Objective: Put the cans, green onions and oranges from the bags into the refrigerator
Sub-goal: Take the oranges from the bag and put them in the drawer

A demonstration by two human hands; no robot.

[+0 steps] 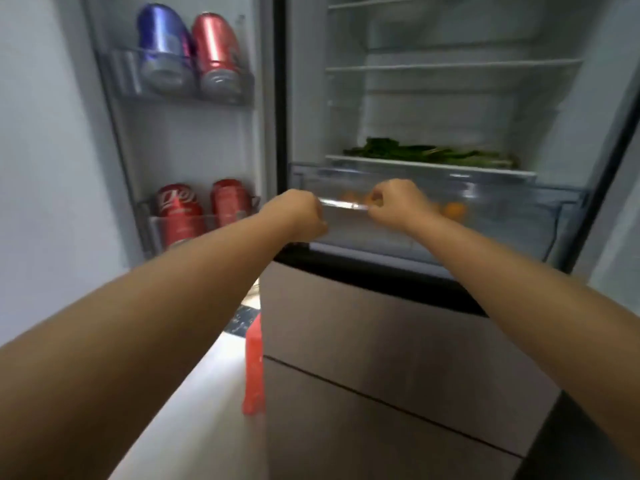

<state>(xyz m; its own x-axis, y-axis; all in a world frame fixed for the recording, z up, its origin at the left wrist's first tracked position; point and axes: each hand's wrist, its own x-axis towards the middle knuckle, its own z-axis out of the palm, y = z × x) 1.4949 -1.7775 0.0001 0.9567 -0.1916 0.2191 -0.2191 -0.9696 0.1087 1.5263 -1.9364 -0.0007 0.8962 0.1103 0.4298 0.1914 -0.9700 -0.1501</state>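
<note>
Both hands curled on the clear plastic drawer's front lip: left hand and right hand, fingers closed around the rim of the drawer. Oranges, round, blurred, lie inside just behind the fingers. Green onions lie flat on the glass shelf above the fingers, long axis left-right. Cans, metal cylinders, stand upright in door racks, left of the fingers.
</note>
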